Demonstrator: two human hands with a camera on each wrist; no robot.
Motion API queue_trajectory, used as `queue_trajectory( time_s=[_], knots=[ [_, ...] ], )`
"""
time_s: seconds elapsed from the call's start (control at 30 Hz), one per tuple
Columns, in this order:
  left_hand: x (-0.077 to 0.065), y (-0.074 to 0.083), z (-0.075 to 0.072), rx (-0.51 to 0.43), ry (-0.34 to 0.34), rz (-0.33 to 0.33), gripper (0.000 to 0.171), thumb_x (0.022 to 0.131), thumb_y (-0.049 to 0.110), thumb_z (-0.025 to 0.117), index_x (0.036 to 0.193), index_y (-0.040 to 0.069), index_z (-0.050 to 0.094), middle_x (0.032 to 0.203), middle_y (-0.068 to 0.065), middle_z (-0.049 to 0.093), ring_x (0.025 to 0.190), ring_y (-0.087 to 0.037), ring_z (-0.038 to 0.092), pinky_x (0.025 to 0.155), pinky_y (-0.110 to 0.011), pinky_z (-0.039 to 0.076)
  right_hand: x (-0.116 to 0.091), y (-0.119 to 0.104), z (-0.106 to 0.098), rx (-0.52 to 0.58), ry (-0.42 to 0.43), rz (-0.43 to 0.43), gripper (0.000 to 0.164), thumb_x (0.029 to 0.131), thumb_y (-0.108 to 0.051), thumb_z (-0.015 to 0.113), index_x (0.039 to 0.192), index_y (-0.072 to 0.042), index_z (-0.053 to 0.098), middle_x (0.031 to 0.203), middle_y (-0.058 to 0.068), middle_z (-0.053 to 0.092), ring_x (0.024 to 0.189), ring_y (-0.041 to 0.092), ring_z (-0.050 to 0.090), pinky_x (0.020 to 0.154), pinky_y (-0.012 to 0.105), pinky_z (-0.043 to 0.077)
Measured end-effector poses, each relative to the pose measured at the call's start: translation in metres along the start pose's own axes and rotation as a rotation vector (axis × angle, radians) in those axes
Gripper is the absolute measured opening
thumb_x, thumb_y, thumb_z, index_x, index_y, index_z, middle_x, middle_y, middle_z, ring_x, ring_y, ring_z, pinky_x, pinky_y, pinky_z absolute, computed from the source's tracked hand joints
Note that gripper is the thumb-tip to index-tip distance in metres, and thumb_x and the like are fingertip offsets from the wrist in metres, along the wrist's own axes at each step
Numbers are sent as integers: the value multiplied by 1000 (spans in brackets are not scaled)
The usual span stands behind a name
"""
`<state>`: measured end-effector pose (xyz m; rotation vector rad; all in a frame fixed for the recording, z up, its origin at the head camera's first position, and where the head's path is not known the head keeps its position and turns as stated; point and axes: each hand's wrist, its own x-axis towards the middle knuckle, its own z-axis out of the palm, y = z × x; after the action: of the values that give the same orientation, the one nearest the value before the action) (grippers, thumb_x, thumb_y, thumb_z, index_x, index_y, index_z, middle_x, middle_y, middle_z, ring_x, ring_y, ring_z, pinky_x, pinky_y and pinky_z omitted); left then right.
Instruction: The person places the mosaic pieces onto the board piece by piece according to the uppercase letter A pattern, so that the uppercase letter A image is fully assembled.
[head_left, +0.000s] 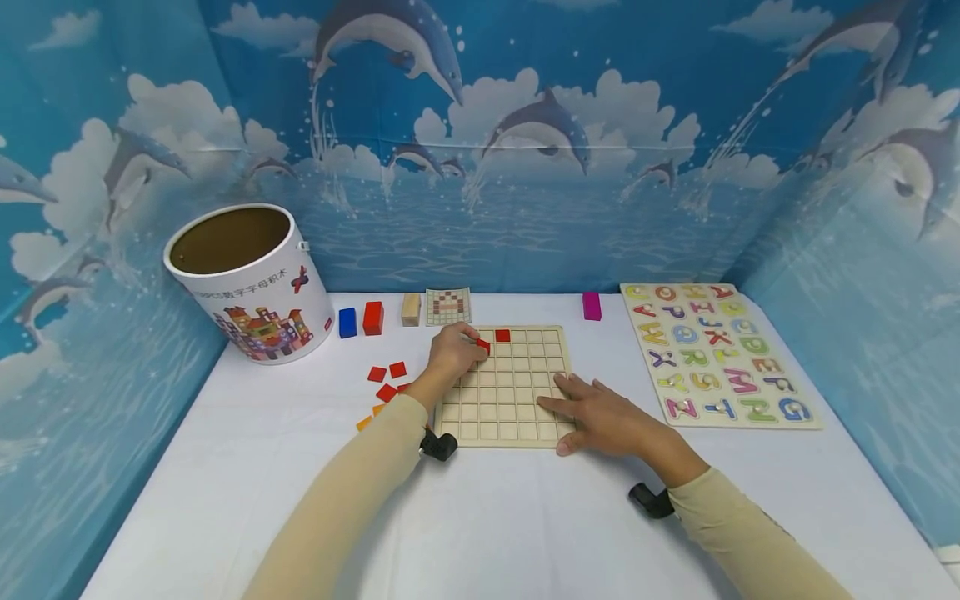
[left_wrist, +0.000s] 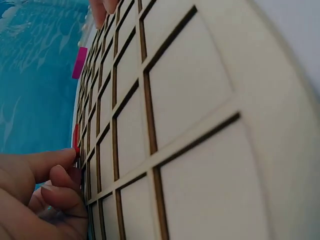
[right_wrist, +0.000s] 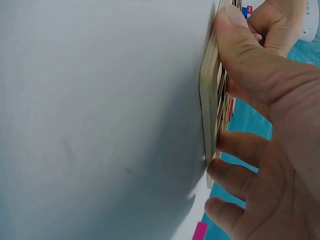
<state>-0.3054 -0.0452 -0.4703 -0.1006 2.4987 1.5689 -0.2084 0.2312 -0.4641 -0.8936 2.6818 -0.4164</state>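
Head view: red tile (head_left: pixel 483 345) in pinch of left hand (head_left: pixel 452 353) (over gridded board (head_left: pixel 498 412)).

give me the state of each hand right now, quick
Left hand: closed, pinching a small flat red tile.
Right hand: open, touching the pale wooden square-grid board.
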Motion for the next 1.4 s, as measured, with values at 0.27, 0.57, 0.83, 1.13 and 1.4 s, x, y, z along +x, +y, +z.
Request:
queue_trajectory(
  time_s=[0.27,0.57,0.83,1.13,1.4],
  knots=[
    [0,2,4,189,41,77,17,87,12,78,99,9,67,99,-8,70,77,-22,53,66,-35,44,2,-1,-2,-7,-2,7,81,84,-57,72,152,-18,50,164,24,27,152,44,21,116,68,20],
    [1,-1,5,207,49,77,16,87,13,77,102,9,71,109,-7,72,81,-23,59,68,-35,48,2,-2,-1,-7,-10,20,81,85,-56,72,153,-19,49,164,23,26,153,44,20,117,68,20],
    [-5,-1,-5,228,26,60,29,91,9,67,119,12,72,103,-4,72,65,-15,49,58,-29,42,2,-1,-1,4,-9,20,81,85,-56,72,153,-19,49,165,23,26,153,45,19,117,68,19],
    [-13,-2,-25,209,-162,85,37,98,14,57,134,16,67,103,-11,69,67,-17,49,63,-31,41,1,-1,1,18,-8,26,81,84,-55,73,153,-18,49,165,22,25,153,44,18,117,68,19],
    [-35,-26,-109,-46,-25,-51,40,101,22,63,140,12,61,109,-21,60,79,-31,56,66,-33,45,1,-4,-1,12,-11,26,80,85,-53,74,153,-18,49,165,23,26,153,44,19,117,68,19]
  ],
)
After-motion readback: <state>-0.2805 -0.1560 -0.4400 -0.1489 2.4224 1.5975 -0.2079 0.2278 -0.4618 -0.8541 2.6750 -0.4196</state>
